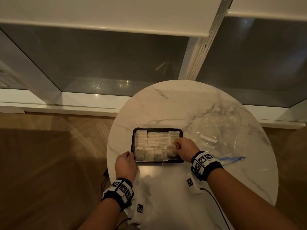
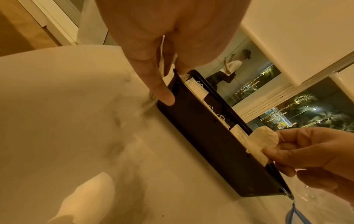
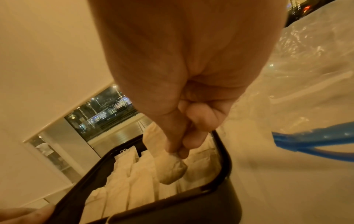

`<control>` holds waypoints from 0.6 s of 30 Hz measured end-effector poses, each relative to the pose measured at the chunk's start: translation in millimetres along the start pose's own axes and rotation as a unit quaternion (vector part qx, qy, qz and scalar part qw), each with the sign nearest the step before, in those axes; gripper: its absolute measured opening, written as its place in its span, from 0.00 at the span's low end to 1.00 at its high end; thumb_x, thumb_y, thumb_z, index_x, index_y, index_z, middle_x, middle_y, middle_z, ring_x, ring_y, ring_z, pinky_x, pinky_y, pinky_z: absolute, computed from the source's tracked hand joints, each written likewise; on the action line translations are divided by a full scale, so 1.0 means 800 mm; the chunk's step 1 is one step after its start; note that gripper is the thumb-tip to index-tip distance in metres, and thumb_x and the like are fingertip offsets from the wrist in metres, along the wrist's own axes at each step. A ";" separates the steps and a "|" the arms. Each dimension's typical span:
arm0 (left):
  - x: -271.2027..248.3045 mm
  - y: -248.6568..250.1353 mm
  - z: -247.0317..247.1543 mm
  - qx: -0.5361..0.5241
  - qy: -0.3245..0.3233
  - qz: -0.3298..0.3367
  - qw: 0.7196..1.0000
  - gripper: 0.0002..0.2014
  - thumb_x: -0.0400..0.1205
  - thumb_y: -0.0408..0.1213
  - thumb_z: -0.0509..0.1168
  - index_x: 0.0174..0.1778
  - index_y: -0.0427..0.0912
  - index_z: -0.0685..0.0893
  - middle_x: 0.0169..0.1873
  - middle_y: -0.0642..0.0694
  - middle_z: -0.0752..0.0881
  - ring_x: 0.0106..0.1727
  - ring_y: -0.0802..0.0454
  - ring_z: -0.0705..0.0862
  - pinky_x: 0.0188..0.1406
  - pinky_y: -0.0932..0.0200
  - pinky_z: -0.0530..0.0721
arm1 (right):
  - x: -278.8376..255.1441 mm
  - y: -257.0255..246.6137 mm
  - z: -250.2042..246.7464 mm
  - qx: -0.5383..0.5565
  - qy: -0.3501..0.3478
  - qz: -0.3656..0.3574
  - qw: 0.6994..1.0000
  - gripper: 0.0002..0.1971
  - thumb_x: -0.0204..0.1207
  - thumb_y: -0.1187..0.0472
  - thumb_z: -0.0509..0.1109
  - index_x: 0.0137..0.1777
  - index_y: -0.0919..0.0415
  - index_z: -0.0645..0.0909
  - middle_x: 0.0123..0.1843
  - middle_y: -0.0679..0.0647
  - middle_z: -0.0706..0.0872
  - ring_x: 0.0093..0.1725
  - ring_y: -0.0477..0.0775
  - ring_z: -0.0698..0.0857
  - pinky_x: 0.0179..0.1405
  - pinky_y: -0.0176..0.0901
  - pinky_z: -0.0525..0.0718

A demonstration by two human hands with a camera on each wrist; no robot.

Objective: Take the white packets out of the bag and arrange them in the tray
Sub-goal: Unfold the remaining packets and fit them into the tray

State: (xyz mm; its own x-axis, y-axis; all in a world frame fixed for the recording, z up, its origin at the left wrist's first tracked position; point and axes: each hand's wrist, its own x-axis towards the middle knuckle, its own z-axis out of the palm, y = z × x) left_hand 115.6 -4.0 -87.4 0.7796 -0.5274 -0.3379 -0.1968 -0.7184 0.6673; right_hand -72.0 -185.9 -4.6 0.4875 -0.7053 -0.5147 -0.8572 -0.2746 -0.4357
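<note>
Head view, from the left: the left hand steadies the black tray at its near left corner, thumb and fingers set against the rim, on the marble counter. The tray is nearly full of white packets laid in rows. At its near right corner the right hand pinches one more packet between thumb and fingertips, holding it just above the last open spot. Further right, the clear bag lies slack on the counter, its blue zip strip toward the near side; one white strip shows inside it, though whether that is a packet I cannot tell. The task looks close to finished: this packet to seat, then perhaps one left.
</note>
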 end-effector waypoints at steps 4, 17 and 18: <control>-0.001 -0.001 -0.001 -0.024 -0.004 -0.019 1.000 0.23 0.85 0.54 0.56 0.60 0.42 0.86 0.49 0.42 0.87 0.47 0.42 0.87 0.48 0.41 0.90 | 0.009 -0.006 0.000 -0.019 -0.031 -0.015 0.999 0.05 0.75 0.64 0.73 0.48 0.54 0.85 0.43 0.49 0.84 0.46 0.52 0.84 0.43 0.38 0.76; -0.007 0.005 -0.003 -0.051 -0.007 -0.034 0.998 0.25 0.86 0.52 0.59 0.73 0.38 0.80 0.64 0.40 0.83 0.58 0.40 0.86 0.56 0.39 0.89 | 0.029 -0.015 0.020 -0.071 -0.088 -0.010 0.993 0.11 0.74 0.65 0.77 0.55 0.60 0.86 0.54 0.55 0.88 0.52 0.54 0.85 0.54 0.41 0.83; -0.008 0.005 -0.003 -0.050 -0.007 -0.036 0.998 0.25 0.86 0.52 0.60 0.73 0.38 0.79 0.64 0.40 0.83 0.58 0.40 0.85 0.56 0.39 0.89 | 0.029 -0.016 0.021 -0.078 -0.086 -0.013 0.993 0.10 0.74 0.65 0.75 0.54 0.61 0.86 0.54 0.56 0.87 0.53 0.55 0.85 0.54 0.42 0.84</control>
State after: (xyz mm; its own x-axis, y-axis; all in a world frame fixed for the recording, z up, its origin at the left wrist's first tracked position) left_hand 111.6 -2.6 -81.1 0.7815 -0.4819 -0.3963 -0.0793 -0.7067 0.7030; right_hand -46.7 -187.7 -23.2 0.5198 -0.5775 -0.6296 -0.8525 -0.3985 -0.3383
